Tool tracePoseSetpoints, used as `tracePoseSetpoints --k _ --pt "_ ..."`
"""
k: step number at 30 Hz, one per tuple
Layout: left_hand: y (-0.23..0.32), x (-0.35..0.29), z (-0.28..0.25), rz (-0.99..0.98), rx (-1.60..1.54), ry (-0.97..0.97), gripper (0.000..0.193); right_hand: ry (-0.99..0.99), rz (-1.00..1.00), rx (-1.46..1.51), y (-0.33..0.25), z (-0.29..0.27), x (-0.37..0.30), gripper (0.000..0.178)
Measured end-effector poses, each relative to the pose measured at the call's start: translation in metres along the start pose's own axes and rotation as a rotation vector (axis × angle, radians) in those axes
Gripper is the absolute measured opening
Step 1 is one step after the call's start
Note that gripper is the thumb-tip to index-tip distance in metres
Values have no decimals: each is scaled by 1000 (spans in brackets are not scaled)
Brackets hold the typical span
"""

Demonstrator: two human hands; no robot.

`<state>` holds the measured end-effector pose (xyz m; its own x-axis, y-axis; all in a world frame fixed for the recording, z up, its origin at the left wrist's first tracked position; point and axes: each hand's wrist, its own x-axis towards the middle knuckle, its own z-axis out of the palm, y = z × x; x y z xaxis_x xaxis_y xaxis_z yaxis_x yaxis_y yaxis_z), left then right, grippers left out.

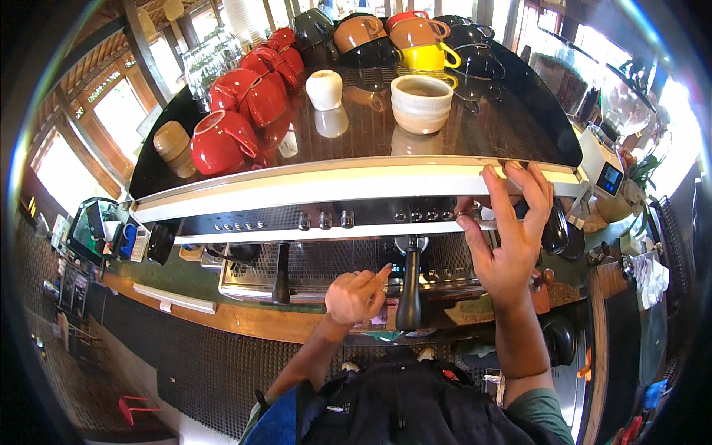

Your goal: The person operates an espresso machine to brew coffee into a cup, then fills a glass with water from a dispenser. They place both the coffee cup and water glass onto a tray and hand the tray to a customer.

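Note:
My right hand [512,241] rests against the right end of the espresso machine's front panel [334,182]. Its spread fingers lie over the panel's upper edge, and the thumb is close to a row of round buttons [432,216]. Lower down, my left hand [357,295] holds nothing I can see. Its index finger stretches toward a small lit display [395,268], while the other fingers curl in. Just right of that fingertip, a black-handled portafilter [409,300] sits in the machine. Another portafilter [281,278] points outward further left.
On the machine's top stand red cups [222,141], a white ceramic cup [324,90], a cream ceramic cup [421,104] and a yellow cup [429,57]. A coffee grinder [602,159] is at the right. The wooden counter edge [245,322] runs below the machine.

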<state>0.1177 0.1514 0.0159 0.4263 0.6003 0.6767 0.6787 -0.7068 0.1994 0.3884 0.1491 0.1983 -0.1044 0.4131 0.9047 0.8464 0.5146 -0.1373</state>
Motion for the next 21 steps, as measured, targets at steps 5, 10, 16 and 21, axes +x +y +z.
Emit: tracePoseSetpoints --k 5,10,16,21 --pt "-2 0 3 16 -5 13 41 9 -15 -1 -1 0 4 65" --pt "-2 -2 3 13 25 36 47 -57 38 27 -2 -9 0 61" --pt "-3 -5 9 23 89 151 54 335 27 543 3 26 -62 34" --pt "-4 -8 11 27 141 172 52 -9 353 437 17 58 -131 33"
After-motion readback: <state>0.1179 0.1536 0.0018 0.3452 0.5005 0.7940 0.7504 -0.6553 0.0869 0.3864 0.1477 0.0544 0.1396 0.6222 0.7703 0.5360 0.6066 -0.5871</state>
